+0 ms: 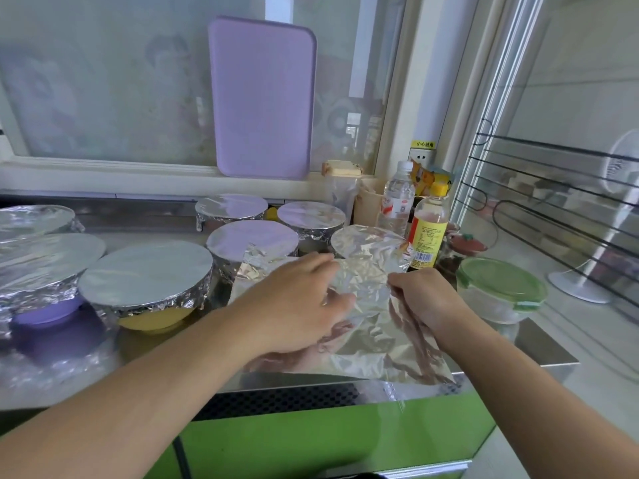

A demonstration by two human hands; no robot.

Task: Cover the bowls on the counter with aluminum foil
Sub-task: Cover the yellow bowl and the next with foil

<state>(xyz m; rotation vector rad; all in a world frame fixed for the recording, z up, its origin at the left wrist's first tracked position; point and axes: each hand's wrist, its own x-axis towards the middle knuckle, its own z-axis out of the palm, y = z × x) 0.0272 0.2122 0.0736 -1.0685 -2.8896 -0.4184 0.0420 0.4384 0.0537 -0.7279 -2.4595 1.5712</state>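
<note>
Both hands on a loose foil sheet (359, 326) at the counter's (539, 344) front edge.
Left hand (297, 305) lies flat, fingers spread; right hand (425, 299) pinches the crinkled foil. Foil-covered bowls (145, 274) sit behind.

left: foil-covered bowls (145, 278) crowd counter | right: bottles (427, 233), green-lidded container (501, 288) | free: near counter edge (539, 347)
</note>
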